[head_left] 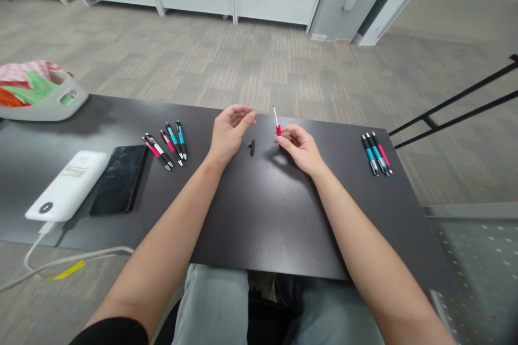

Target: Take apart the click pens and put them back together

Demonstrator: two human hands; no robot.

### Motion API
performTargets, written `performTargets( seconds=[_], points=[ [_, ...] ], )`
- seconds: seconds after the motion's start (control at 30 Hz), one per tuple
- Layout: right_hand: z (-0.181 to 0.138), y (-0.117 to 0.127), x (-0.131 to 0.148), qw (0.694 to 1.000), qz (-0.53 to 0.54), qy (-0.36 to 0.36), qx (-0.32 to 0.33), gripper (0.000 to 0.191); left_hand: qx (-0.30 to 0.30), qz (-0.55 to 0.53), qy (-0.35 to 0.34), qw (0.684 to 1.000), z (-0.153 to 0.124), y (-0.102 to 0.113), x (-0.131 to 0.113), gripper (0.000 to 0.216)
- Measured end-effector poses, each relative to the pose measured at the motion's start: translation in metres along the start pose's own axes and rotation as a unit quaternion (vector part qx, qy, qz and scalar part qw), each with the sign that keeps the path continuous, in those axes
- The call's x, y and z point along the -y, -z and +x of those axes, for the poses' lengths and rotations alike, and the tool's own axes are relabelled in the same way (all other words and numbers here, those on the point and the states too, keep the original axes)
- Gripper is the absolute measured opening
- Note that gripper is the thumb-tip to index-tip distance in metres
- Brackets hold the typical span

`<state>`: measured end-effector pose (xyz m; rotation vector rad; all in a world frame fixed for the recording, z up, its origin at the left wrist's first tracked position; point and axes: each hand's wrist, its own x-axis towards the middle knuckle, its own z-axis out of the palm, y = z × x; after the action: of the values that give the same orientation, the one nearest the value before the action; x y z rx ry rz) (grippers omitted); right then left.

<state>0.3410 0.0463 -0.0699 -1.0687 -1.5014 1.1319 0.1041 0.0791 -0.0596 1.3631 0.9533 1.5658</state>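
Pinching a red pen barrel with its thin white refill (277, 123) poking upward, fingertips of the right hand (300, 146) closed around the red end. Left hand (229, 130) hovering loosely curled, fingers released, gripping nothing. Lying between both hands on the matte black tabletop (259, 210): a small black pen clip piece (252, 147), untouched. Looking like mid-assembly of one pen; likely calling next for picking up that black piece. Resting further out: loose pens at left (165, 146), finished-looking pens at right (376, 153).
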Motion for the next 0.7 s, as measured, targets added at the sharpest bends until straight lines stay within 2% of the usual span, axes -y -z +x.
performTargets(
  seconds=[0.1,0.23,0.43,0.7],
  points=[
    [-0.002,-0.001,0.002,0.999,-0.014,0.012,0.029,0.036,-0.030,-0.106,0.028,0.994,0.004,-0.003,0.000,0.046],
    [-0.004,-0.001,0.005,0.998,-0.039,0.021,0.053,0.028,-0.030,-0.151,0.035,0.988,0.004,-0.006,-0.007,0.050],
    [-0.003,-0.001,0.006,0.998,-0.049,0.021,0.046,0.030,-0.019,-0.138,0.029,0.990,0.001,-0.007,-0.009,0.049],
    [-0.003,-0.001,0.003,0.997,-0.044,0.022,0.052,0.027,-0.025,-0.108,-0.015,0.994,0.003,-0.006,-0.006,0.048]
  ],
)
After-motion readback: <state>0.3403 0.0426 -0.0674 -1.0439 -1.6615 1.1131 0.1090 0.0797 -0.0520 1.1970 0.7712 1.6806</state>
